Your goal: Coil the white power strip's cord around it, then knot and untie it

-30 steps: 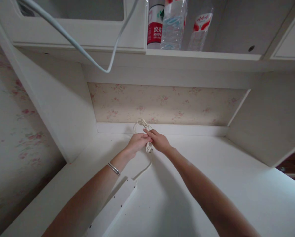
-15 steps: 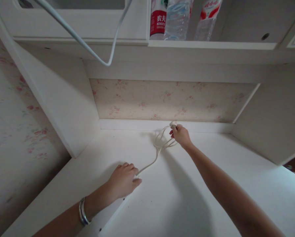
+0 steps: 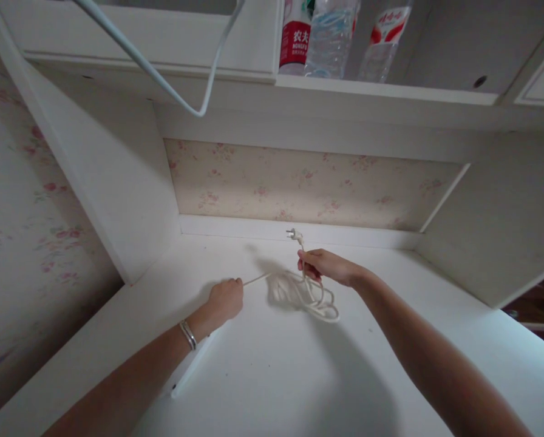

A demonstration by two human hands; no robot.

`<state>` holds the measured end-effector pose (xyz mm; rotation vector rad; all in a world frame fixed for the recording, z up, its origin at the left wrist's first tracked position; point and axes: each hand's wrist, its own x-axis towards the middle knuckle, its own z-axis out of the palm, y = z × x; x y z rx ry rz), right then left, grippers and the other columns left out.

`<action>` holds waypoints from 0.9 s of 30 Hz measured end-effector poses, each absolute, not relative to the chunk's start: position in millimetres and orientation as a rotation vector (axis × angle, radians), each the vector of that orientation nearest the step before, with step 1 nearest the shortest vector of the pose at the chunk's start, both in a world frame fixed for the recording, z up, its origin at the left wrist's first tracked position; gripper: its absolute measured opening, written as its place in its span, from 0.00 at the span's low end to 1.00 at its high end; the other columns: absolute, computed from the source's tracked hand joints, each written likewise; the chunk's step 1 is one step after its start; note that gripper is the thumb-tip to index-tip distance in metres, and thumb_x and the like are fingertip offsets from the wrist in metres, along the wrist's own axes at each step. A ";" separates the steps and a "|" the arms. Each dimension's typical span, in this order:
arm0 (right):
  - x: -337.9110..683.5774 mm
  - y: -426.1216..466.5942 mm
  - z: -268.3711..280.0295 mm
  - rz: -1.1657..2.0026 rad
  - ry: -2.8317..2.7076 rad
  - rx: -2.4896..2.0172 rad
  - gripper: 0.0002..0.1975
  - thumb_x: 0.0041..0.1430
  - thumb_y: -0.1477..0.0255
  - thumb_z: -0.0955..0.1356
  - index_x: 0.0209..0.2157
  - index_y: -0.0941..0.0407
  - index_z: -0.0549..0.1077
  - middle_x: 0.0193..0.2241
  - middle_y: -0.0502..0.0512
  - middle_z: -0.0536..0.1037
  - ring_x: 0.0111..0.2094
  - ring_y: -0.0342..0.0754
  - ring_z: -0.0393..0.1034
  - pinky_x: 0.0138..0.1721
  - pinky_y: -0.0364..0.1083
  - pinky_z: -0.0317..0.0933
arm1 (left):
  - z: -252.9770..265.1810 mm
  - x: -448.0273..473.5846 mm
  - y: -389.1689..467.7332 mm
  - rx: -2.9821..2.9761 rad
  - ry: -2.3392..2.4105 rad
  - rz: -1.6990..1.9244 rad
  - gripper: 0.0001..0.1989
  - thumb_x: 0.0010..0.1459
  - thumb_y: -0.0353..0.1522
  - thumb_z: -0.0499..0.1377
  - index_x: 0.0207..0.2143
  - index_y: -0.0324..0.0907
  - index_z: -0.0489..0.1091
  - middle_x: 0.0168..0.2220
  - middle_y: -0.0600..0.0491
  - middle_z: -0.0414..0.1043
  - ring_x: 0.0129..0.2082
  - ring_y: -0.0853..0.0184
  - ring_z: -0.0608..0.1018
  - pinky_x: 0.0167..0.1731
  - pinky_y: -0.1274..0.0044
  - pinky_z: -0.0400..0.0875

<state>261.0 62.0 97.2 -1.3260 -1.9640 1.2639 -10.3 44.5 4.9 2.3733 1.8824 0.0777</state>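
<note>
1. Head view — left hand (image 3: 225, 299) closed on white cord (image 3: 305, 292), over power strip (image 3: 190, 366) on desk (image 3: 299, 376).
2. Right hand (image 3: 325, 266) pinched shut on cord loops hanging just above desk — plug (image 3: 292, 234) sticking up behind.

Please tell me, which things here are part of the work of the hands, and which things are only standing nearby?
In the work: left hand, right hand, white cord, its plug, power strip.

Only nearby: water bottles on the shelf, hanging cable, desk.
</note>
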 end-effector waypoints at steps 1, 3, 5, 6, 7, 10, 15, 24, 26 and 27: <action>256.7 58.3 93.2 1.370 -1.949 -1.256 0.26 0.58 0.50 0.59 0.28 0.60 0.71 0.16 0.48 0.66 0.19 0.41 0.58 0.25 0.42 0.55 | 5.7 -13.9 52.5 2.333 1.900 0.102 0.16 0.53 0.23 0.48 0.42 0.32 0.68 0.40 0.34 0.72 0.41 0.54 0.76 0.38 0.67 0.67; 246.0 54.3 83.6 1.508 -1.925 -1.144 0.23 0.57 0.52 0.62 0.29 0.60 0.70 0.19 0.48 0.67 0.21 0.40 0.59 0.26 0.41 0.56 | 9.4 -19.2 67.4 2.257 1.897 0.158 0.16 0.54 0.24 0.48 0.43 0.32 0.67 0.38 0.35 0.73 0.38 0.54 0.77 0.35 0.68 0.68; 233.1 54.3 73.4 1.524 -1.924 -1.067 0.22 0.57 0.53 0.63 0.29 0.60 0.70 0.22 0.49 0.68 0.23 0.40 0.60 0.27 0.41 0.57 | 15.5 -21.2 79.2 2.205 1.846 0.234 0.16 0.55 0.27 0.48 0.44 0.33 0.67 0.37 0.38 0.74 0.37 0.57 0.77 0.35 0.72 0.68; 226.2 55.7 68.6 1.494 -1.930 -1.037 0.21 0.57 0.54 0.63 0.30 0.59 0.70 0.23 0.49 0.68 0.23 0.40 0.61 0.27 0.41 0.57 | 19.2 -21.0 83.3 2.192 1.804 0.277 0.16 0.56 0.29 0.47 0.44 0.35 0.68 0.38 0.40 0.75 0.37 0.58 0.77 0.35 0.74 0.67; 219.3 57.7 64.0 1.448 -1.936 -1.013 0.20 0.57 0.54 0.63 0.30 0.59 0.70 0.23 0.49 0.69 0.24 0.40 0.61 0.27 0.41 0.57 | 23.2 -20.1 86.3 2.185 1.755 0.320 0.16 0.57 0.31 0.47 0.44 0.37 0.68 0.38 0.42 0.75 0.38 0.60 0.77 0.35 0.75 0.67; 199.3 65.8 52.5 1.277 -1.961 -1.012 0.19 0.58 0.56 0.62 0.30 0.58 0.70 0.23 0.49 0.69 0.23 0.40 0.61 0.25 0.39 0.57 | 35.2 -15.4 88.9 2.173 1.615 0.440 0.18 0.59 0.41 0.47 0.41 0.41 0.70 0.38 0.48 0.76 0.37 0.62 0.76 0.34 0.78 0.66; 172.5 75.4 42.5 1.106 -1.909 -1.200 0.21 0.61 0.56 0.59 0.27 0.57 0.69 0.18 0.47 0.68 0.16 0.38 0.59 0.18 0.38 0.53 | 51.2 -6.9 82.6 2.146 1.406 0.700 0.16 0.56 0.39 0.49 0.33 0.39 0.72 0.32 0.50 0.75 0.34 0.63 0.75 0.35 0.77 0.66; 155.5 77.2 55.3 0.626 -1.917 -1.315 0.21 0.62 0.57 0.56 0.27 0.55 0.70 0.21 0.50 0.73 0.21 0.42 0.66 0.26 0.40 0.57 | 45.6 15.4 63.2 2.321 1.494 0.723 0.09 0.57 0.29 0.50 0.36 0.39 0.70 0.38 0.46 0.72 0.38 0.62 0.74 0.40 0.75 0.66; 157.8 81.8 56.6 0.538 -1.867 -1.402 0.20 0.60 0.57 0.59 0.27 0.55 0.72 0.24 0.51 0.76 0.22 0.42 0.67 0.27 0.41 0.57 | 42.8 18.6 60.5 2.313 1.533 0.732 0.10 0.59 0.29 0.49 0.36 0.40 0.70 0.39 0.46 0.72 0.41 0.62 0.74 0.42 0.74 0.65; 159.1 84.4 56.0 0.529 -1.838 -1.460 0.19 0.60 0.57 0.59 0.27 0.54 0.73 0.24 0.51 0.76 0.21 0.42 0.68 0.28 0.41 0.58 | 41.8 19.9 58.9 2.314 1.551 0.728 0.10 0.59 0.30 0.49 0.37 0.40 0.69 0.40 0.46 0.72 0.42 0.61 0.74 0.43 0.74 0.65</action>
